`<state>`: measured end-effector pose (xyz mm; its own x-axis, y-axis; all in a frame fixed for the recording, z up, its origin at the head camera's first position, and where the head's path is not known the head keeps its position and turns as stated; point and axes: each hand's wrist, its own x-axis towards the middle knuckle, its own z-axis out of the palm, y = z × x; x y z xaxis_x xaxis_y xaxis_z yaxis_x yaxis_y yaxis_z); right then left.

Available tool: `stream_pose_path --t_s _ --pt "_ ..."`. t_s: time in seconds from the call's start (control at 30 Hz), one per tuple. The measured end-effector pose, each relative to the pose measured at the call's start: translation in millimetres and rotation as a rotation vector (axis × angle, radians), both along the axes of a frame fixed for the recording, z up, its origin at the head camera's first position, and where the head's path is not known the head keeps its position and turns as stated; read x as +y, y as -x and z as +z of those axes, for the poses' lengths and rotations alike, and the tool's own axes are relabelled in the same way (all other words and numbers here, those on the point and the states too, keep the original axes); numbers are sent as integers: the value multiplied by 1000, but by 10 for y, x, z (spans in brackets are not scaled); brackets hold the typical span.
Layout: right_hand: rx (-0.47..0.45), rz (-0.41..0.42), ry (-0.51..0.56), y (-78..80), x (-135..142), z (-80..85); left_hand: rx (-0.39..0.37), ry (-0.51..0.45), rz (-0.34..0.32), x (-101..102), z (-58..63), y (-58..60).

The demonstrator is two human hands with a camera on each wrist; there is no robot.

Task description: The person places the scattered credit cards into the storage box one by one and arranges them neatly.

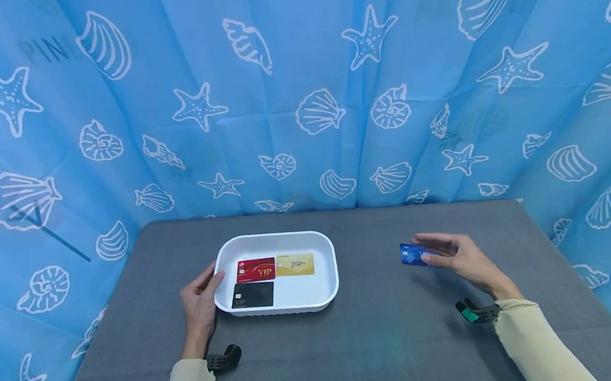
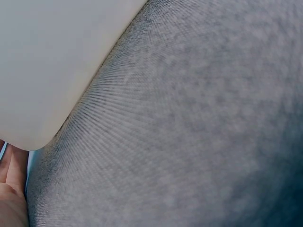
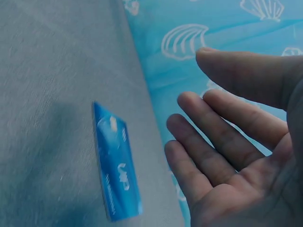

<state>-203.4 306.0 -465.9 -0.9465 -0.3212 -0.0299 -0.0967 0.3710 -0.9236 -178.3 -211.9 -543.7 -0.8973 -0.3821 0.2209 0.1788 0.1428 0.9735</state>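
Observation:
My left hand (image 1: 200,299) holds the left end of a white tray (image 1: 331,274), thumb over the rim and fingers along the outer wall. In the left wrist view the tray (image 2: 52,61) fills the upper left, with part of the hand (image 2: 12,189) below its corner. Inside the tray lie a red VIP card (image 1: 255,270), a gold card (image 1: 296,264) and a black VIP card (image 1: 253,295). A blue VIP card (image 3: 116,165) is beside my right hand (image 3: 227,142), whose fingers are spread apart from it. From the head view the right thumb overlaps that blue card (image 1: 412,255).
A grey cloth-covered table (image 1: 355,357) carries everything. Behind it and along both sides hangs a blue curtain (image 1: 282,64) printed with white shells and starfish. Each wrist wears a black band, the right one (image 1: 480,312) with a green patch.

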Motion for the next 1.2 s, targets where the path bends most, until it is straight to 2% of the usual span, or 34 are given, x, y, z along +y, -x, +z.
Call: stream_pose_path --t_s 0.33,0.5,0.7,0.87,1.0,1.2 --pt "21 -83 -169 37 137 -80 -16 -2 1 1 -15 9" --pt "75 -100 -246 77 205 -161 -21 -6 8 8 -29 20" --pt "86 -106 -328 127 279 -295 -19 -4 16 11 -28 26" --pt "72 -76 -408 140 272 -333 -16 -9 8 11 -10 14" --pt "71 -61 -434 133 249 -354 -12 -7 5 6 -3 4" --pt "103 -86 -475 109 225 -413 -20 -5 5 -4 -13 6"
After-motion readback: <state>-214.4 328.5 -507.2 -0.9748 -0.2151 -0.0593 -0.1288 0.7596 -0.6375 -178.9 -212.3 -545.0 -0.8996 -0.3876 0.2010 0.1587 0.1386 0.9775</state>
